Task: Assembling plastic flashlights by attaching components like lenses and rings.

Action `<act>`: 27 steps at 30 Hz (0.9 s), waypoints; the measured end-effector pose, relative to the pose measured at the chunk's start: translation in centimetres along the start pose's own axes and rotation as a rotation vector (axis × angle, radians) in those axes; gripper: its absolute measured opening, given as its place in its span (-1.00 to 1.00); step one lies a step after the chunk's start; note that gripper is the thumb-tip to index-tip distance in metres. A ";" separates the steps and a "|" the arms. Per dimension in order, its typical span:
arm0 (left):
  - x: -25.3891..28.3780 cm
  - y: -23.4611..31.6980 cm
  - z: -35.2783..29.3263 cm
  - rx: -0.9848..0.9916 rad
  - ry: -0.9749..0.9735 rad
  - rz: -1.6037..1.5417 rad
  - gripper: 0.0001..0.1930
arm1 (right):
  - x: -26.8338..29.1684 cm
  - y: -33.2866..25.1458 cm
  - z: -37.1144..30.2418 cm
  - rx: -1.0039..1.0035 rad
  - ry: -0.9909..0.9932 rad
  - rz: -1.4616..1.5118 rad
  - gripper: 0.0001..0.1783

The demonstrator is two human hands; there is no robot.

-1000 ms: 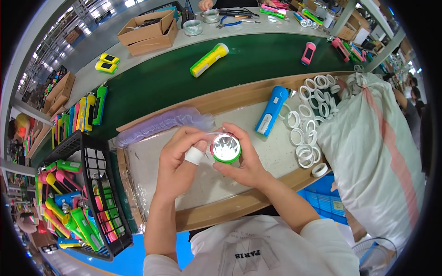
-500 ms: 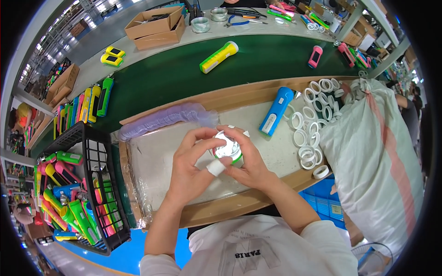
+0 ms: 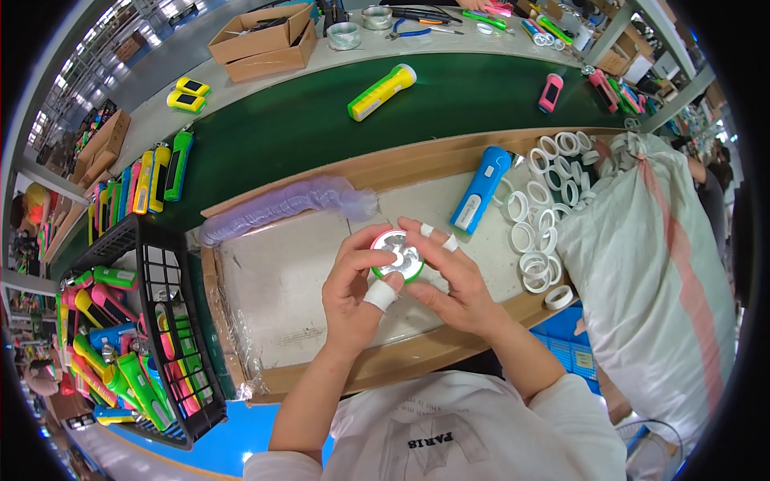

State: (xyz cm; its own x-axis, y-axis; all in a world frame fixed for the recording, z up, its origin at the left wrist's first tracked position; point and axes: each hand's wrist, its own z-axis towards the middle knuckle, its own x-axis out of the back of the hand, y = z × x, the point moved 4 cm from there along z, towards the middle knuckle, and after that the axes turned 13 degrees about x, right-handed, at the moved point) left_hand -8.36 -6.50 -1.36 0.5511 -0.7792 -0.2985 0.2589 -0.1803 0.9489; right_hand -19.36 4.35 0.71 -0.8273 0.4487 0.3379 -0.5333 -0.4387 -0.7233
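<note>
Between my hands, above the cardboard tray, is a flashlight (image 3: 407,261) seen end-on, its round silvery reflector facing up inside a white ring with a green and pink edge. My left hand (image 3: 353,280) grips it, the index finger laid over the reflector and the taped thumb at the lower rim. Curled at the right side of the rim, my right hand (image 3: 457,284) holds it with fingertips and thumb; two of its fingers carry white tape. The flashlight's body is hidden beneath. A blue flashlight (image 3: 481,191) lies to the right, beside many loose white rings (image 3: 523,238).
A stack of clear purplish lens covers (image 3: 289,210) lies along the tray's far edge (image 3: 417,152). At left stands a black crate (image 3: 144,321) full of colored flashlights. A white sack (image 3: 658,280) bulges at right. Beyond, a yellow flashlight (image 3: 381,92) rests on the green belt (image 3: 289,112).
Both hands have shifted slightly right with the flashlight. My right fingers have loosened and spread outward from the rim, so more of the reflector shows.
</note>
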 end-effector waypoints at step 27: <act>-0.1 0.5 0.0 -0.172 0.066 0.440 -0.51 | 4.4 -2.0 4.2 -0.005 -0.253 -0.055 -0.32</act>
State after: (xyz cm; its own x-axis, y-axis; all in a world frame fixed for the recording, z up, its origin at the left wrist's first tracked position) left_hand -8.28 -6.49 -0.82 0.6853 -0.7187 0.1172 0.1140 0.2648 0.9575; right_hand -22.66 4.00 6.18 -0.8154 0.2619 0.5162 -0.5781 -0.4147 -0.7028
